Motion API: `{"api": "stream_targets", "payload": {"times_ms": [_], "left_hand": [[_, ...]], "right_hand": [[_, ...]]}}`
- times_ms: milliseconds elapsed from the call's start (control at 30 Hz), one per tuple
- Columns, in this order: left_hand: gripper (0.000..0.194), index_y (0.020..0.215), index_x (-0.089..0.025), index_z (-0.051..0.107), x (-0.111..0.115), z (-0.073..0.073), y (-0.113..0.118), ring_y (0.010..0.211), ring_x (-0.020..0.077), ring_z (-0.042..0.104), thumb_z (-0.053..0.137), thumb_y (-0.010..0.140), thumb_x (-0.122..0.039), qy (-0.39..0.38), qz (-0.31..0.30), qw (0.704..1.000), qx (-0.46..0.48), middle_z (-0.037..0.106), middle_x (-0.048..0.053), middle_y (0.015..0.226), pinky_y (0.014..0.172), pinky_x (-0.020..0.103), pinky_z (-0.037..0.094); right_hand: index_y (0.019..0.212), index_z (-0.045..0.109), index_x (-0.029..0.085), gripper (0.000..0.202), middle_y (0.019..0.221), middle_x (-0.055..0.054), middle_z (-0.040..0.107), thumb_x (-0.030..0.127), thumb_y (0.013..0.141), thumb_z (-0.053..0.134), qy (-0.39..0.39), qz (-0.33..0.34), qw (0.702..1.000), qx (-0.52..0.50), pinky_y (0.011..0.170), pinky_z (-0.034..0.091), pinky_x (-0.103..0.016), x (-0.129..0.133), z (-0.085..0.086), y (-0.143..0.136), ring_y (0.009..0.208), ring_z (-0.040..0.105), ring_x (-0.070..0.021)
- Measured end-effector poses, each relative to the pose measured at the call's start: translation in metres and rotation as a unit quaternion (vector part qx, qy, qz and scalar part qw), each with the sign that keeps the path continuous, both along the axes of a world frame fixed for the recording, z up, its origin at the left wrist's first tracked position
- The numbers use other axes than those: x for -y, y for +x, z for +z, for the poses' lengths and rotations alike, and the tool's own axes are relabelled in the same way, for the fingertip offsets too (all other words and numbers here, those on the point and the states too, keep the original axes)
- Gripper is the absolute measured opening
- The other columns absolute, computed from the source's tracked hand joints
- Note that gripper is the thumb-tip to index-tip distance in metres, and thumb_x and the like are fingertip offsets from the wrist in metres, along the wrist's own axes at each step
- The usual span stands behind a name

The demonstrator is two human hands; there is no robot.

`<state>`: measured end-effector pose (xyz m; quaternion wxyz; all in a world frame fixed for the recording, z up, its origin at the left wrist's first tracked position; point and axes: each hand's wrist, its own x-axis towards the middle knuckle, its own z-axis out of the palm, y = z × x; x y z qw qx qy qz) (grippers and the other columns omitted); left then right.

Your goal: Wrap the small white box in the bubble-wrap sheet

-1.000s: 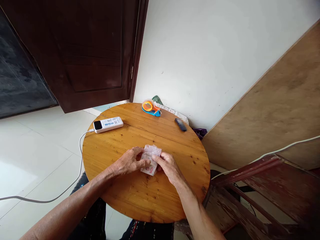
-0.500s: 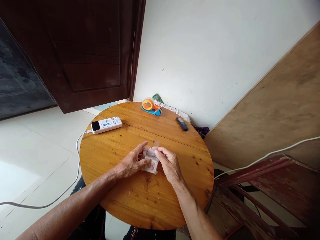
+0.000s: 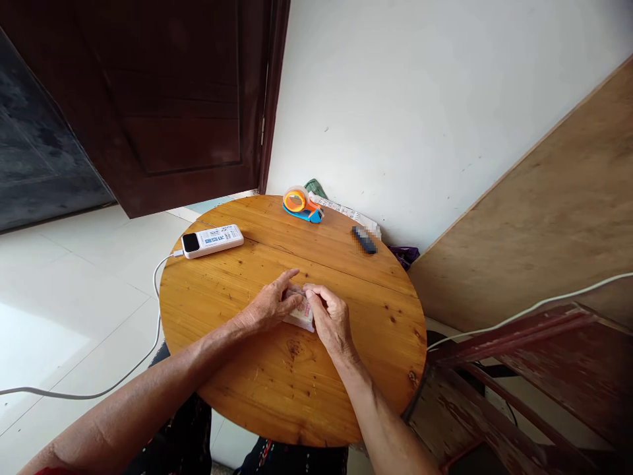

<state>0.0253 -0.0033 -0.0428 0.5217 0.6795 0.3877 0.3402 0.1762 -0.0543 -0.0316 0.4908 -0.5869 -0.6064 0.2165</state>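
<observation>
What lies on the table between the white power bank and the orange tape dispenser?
Nothing: in the head view only bare wooden table separates the power bank from the tape dispenser.

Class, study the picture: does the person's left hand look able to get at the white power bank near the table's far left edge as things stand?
Probably yes. The left hand rests on the small packet mid-table, and only bare wood of the round table lies between it and the power bank. It would have to let go of the packet first.

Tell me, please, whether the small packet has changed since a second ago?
Yes. The small packet, then spread wide between both hands, is now folded smaller and pressed flat on the round table, still in the middle.
</observation>
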Motion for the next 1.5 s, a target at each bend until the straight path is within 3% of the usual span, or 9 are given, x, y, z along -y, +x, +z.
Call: {"api": "stream_targets", "payload": {"times_ms": [200,367,600,800,1200,1300,1367,1433,1500], "left_hand": [[0.053,0.135,-0.012,0.052,0.001,-0.003,0.001,0.07,0.013,0.057,0.058,0.084,-0.027,0.018,0.008,1.0,0.003,0.066,0.0,0.081,0.068,0.025,0.045],[0.051,0.132,-0.009,0.053,0.001,-0.005,-0.001,0.07,0.0133,0.057,0.058,0.087,-0.033,-0.019,-0.012,0.998,0.051,0.065,0.001,0.08,0.064,0.024,0.043],[0.043,0.118,-0.011,0.062,0.002,0.005,-0.014,0.071,0.0122,0.055,0.064,0.082,-0.034,-0.086,-0.047,0.993,0.071,0.066,0.003,0.087,0.063,0.022,0.042],[0.026,0.09,-0.013,0.062,0.002,0.012,-0.014,0.06,0.0093,0.049,0.064,0.079,-0.037,-0.098,-0.078,0.988,0.093,0.057,-0.002,0.068,0.057,0.021,0.039],[0.025,0.091,-0.012,0.062,0.0,0.01,-0.012,0.058,0.0093,0.047,0.06,0.078,-0.034,-0.086,-0.058,0.992,0.075,0.055,-0.003,0.065,0.052,0.019,0.037],[0.025,0.092,-0.013,0.063,0.0,0.012,-0.013,0.058,0.0091,0.047,0.06,0.078,-0.033,-0.081,-0.058,0.993,0.061,0.055,-0.003,0.066,0.052,0.019,0.038],[0.026,0.093,-0.013,0.063,0.001,0.013,-0.013,0.058,0.0092,0.047,0.06,0.079,-0.034,-0.083,-0.062,0.993,0.062,0.055,-0.003,0.066,0.053,0.02,0.039],[0.026,0.093,-0.013,0.062,0.001,0.014,-0.013,0.058,0.0094,0.048,0.06,0.079,-0.034,-0.088,-0.061,0.992,0.066,0.055,-0.002,0.067,0.054,0.02,0.039],[0.025,0.092,-0.013,0.061,0.001,0.013,-0.014,0.058,0.0095,0.049,0.061,0.079,-0.034,-0.092,-0.062,0.992,0.065,0.056,-0.002,0.067,0.054,0.02,0.04]], "right_hand": [[0.091,0.076,0.021,0.024,0.084,-0.002,0.075,0.027,0.091,0.053,0.031,0.02,0.999,0.025,0.072,0.054,-0.026,0.003,0.002,0.003,0.074,0.069,-0.0174],[0.095,0.077,0.023,0.023,0.094,-0.004,0.077,0.022,0.09,0.055,0.078,0.054,0.993,0.065,0.081,0.055,-0.028,0.004,0.001,0.009,0.084,0.071,-0.0179],[0.099,0.075,0.023,0.02,0.101,-0.006,0.076,0.025,0.09,0.058,0.077,0.121,0.983,0.112,0.087,0.056,-0.031,0.009,0.009,0.017,0.094,0.071,-0.0202],[0.105,0.076,0.027,0.023,0.108,-0.006,0.076,0.028,0.092,0.056,0.106,0.099,0.965,0.221,0.092,0.054,-0.04,0.014,0.009,0.021,0.1,0.07,-0.0232],[0.096,0.075,0.027,0.019,0.123,-0.008,0.069,0.02,0.086,0.06,0.184,0.104,0.907,0.363,0.097,0.044,-0.047,0.024,0.02,0.017,0.114,0.061,-0.028],[0.093,0.075,0.027,0.017,0.119,-0.007,0.071,0.02,0.085,0.061,0.176,0.117,0.916,0.342,0.098,0.044,-0.048,0.026,0.021,0.016,0.115,0.061,-0.0284],[0.088,0.074,0.027,0.014,0.117,-0.007,0.07,0.022,0.086,0.061,0.159,0.118,0.939,0.282,0.098,0.045,-0.047,0.026,0.021,0.02,0.113,0.061,-0.0283],[0.082,0.072,0.026,0.016,0.115,-0.008,0.07,0.026,0.089,0.058,0.138,0.09,0.967,0.192,0.097,0.048,-0.046,0.026,0.02,0.026,0.11,0.063,-0.0274],[0.088,0.071,0.025,0.017,0.118,-0.009,0.068,0.03,0.092,0.055,0.11,0.05,0.986,0.115,0.096,0.049,-0.045,0.025,0.018,0.033,0.111,0.063,-0.0274]]}}
